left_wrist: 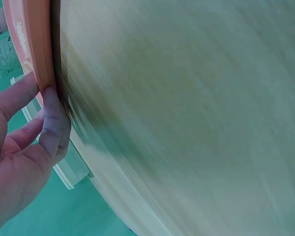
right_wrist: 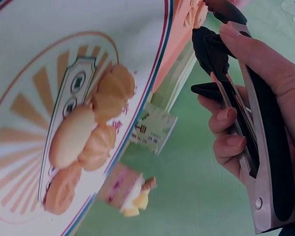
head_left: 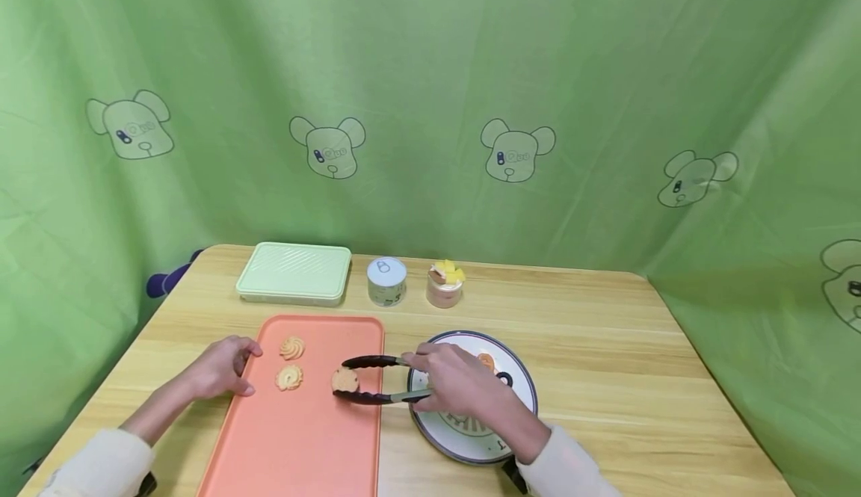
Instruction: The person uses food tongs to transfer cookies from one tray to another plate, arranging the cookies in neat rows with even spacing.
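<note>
Wooden table [head_left: 619,347]: cookie [head_left: 345,380] between tongs [head_left: 382,398]

It sits within their tips, at the right side of the pink tray [head_left: 303,437]. The right hand [head_left: 460,381] grips the tongs; a light, even squeeze should avoid crumbling. The left hand [head_left: 218,368] pinches the tray's rim, likely steadying it. A plate [head_left: 523,385] lies just beside.
</note>
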Motion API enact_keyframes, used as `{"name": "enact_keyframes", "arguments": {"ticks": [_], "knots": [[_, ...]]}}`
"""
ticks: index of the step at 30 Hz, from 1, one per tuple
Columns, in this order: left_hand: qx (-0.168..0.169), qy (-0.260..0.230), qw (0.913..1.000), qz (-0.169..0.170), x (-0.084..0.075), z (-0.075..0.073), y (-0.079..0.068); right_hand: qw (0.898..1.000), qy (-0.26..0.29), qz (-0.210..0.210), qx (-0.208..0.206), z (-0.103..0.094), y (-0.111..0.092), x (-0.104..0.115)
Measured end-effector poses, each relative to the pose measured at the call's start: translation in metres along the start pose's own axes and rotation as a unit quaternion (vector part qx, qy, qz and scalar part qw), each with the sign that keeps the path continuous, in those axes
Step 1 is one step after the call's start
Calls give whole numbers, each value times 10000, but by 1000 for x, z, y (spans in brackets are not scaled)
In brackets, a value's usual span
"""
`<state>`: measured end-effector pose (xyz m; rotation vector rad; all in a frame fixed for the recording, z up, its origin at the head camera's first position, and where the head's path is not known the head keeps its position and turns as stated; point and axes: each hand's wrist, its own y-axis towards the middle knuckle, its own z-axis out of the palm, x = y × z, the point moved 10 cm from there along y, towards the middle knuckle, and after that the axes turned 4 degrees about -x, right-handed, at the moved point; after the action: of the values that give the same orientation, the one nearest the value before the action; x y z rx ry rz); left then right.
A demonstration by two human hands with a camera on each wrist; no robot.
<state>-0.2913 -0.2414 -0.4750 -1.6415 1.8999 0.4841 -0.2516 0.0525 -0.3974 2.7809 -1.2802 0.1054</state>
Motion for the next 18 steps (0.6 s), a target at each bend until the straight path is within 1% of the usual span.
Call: {"name": "enact_keyframes", "arguments": {"ticks": [5,7,10,14,17,18], "knots": [[34,-82,9999,-73,0,1,-1,9997,28,234,20,-6,-10,-13],[48,-138,9999,-81,0,1,-1,9997,-12,248,-3,-8,-15,-17],[60,-173,9998,-30,-1,1,0,9997,-108,168,-156,-13,-23,-23],[69,-226,9997,-47,0,2,0,9988,-238,55,-420,-23,-35,-33],[69,-236,9997,-97,1,2,0,9983,-217,87,-541,-30,-45,-43],[68,-224,9997,-115,2,2,0,9982,-170,162,-549,-31,-48,-47]]}}
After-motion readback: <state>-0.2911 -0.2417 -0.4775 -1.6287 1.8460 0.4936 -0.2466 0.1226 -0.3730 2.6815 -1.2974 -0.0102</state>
